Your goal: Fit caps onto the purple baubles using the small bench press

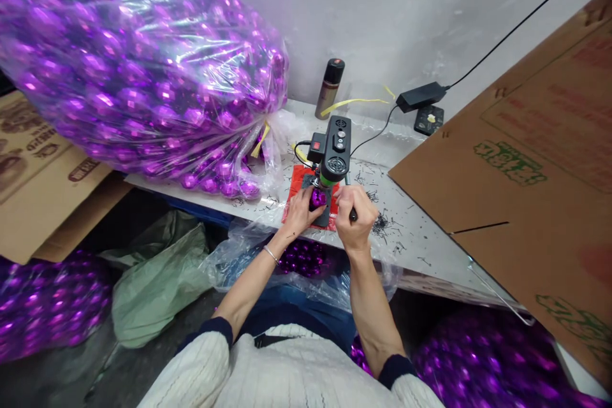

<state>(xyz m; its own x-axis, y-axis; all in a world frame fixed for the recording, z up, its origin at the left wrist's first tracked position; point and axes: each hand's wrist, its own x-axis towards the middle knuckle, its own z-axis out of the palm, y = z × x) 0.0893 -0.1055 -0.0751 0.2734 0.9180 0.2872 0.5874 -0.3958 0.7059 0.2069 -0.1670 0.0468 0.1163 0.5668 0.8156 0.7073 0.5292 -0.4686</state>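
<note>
A small black bench press (pixel 337 150) stands on the white table over a red sheet (pixel 299 182). Beneath its head sits a shiny purple ball (pixel 317 198). My left hand (pixel 301 211) is closed around that ball, with thumb and fingers on either side of it. My right hand (pixel 356 213) is wrapped round the press's lever handle (pixel 353 214), whose black end pokes out of the fist. More purple balls (pixel 303 257) lie in clear plastic below the table edge, between my forearms.
A huge clear bag of purple balls (pixel 191 89), tied with yellow ribbon, bulges at the left. Behind the press are a spray can (pixel 330 88) and a black power adapter (pixel 421 97). A big cardboard box (pixel 526 172) stands at the right. Small black scraps (pixel 381 223) litter the table.
</note>
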